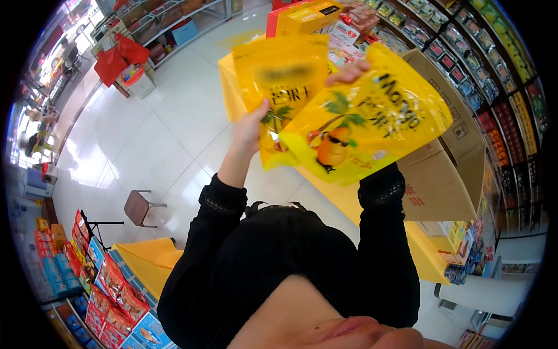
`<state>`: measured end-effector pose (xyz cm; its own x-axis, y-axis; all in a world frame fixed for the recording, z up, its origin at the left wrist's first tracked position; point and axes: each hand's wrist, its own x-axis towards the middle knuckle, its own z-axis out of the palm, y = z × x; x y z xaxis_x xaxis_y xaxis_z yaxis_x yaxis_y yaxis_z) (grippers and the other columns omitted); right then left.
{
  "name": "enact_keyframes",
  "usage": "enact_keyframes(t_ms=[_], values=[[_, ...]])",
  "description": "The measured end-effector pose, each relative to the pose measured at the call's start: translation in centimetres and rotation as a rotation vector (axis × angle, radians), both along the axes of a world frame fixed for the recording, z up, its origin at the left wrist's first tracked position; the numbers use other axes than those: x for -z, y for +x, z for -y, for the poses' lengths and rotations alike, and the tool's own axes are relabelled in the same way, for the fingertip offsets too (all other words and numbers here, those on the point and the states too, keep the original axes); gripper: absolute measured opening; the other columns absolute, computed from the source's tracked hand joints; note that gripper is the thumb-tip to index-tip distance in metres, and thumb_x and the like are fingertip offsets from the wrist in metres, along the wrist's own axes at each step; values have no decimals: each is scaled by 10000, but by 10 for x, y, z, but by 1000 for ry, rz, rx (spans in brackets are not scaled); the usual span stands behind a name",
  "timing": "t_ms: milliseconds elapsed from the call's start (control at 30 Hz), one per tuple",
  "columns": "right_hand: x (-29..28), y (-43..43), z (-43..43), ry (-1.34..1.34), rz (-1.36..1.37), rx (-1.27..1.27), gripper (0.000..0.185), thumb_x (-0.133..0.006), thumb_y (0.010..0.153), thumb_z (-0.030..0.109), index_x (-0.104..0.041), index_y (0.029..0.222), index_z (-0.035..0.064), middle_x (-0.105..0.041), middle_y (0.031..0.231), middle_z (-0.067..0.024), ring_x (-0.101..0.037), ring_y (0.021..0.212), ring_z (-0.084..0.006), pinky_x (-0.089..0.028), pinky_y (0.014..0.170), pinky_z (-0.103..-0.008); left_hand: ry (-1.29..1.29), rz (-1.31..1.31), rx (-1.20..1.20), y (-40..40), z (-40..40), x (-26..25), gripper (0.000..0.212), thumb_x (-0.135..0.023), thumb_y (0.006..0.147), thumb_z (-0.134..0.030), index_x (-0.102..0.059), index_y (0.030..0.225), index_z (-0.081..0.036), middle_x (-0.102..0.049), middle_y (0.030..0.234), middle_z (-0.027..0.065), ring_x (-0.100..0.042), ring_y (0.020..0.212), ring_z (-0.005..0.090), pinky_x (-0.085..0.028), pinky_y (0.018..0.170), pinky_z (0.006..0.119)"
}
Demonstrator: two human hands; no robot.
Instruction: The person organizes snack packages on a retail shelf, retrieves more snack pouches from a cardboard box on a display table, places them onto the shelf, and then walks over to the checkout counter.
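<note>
Two yellow bags of dried mango are held up before me. My left hand (250,128) grips the side edge of one yellow bag (290,89), its thumb on the front. The other bag of dried mango (370,126), printed with a mango wearing sunglasses, is in my right hand (348,73), whose fingers show at its upper left edge; the rest of that hand is hidden behind the bag. This second bag is tilted and overlaps the lower right part of the first.
An open cardboard carton (431,187) stands on the yellow-covered table (335,196) at right. Beyond the bags is a yellow box (301,19) among packaged snacks. Stocked shelves (488,65) curve along the right. A small stool (137,208) stands on the tiled floor at left, near red snack bags (115,279).
</note>
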<state>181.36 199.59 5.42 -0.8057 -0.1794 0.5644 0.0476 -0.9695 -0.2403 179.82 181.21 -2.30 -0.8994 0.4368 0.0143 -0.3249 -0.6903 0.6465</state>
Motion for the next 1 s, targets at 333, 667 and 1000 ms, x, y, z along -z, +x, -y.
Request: enact_keyframes(t_ms=[333,667,1000], values=[[96,-7,18,514,347,-205,337,-437,824,235,-419,1109,56,-466,1068,-96,-429,1018,-200,-288,923,-335,302,137,284,39,2,72,531,-414,822,-397,-313,1200,-39,-414,1189,106,-441,1046,224,-359,892,364],[16,20,-43,1506,-21,832,404,-492,808,109,-362,1183,38,-470,1093,-81,-438,1026,-157,-358,870,-276,-38,76,511,33,3,98,510,-631,662,-83,-408,1111,11,-523,1049,124,-528,925,235,-439,789,338],[-117,136,-321,2356,350,911,266,-439,837,182,-496,1067,63,-540,976,-64,-502,910,-140,-400,783,-246,8,201,48,-36,28,109,575,-368,782,-426,-276,1253,-110,-358,1232,123,-378,1096,304,-323,906,438]])
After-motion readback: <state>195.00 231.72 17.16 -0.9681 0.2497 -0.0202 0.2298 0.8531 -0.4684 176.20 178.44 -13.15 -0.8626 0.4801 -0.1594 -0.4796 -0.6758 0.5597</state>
